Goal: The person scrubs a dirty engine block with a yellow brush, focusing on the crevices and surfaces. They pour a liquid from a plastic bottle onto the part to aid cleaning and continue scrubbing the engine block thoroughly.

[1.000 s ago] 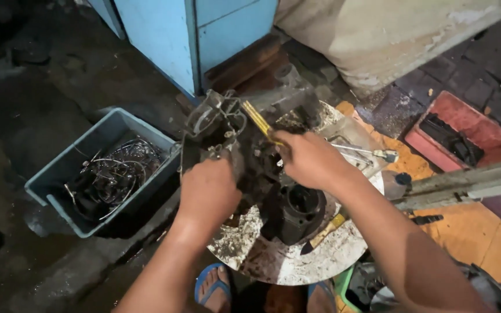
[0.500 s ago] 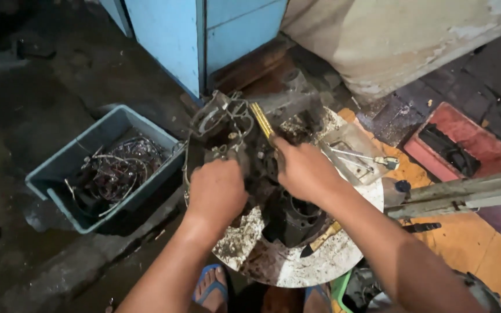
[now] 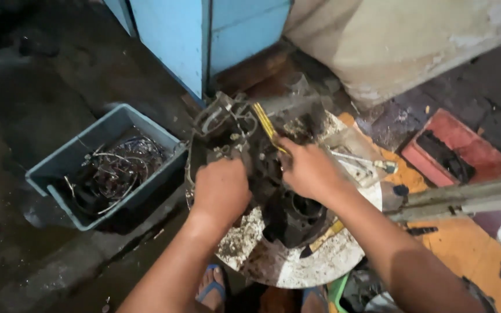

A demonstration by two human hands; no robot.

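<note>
Head view shows the left hand (image 3: 222, 186) clenched on the dark engine part (image 3: 273, 174) at the far edge of the round grimy table (image 3: 297, 266). Right hand (image 3: 308, 169) grips a yellow-handled tool (image 3: 268, 126) poking into that part, with a grey bin (image 3: 53, 174) of wires well left.

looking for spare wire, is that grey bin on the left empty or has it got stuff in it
Not empty: the open grey bin holds a tangle of wires and metal scraps covering its bottom.
</note>
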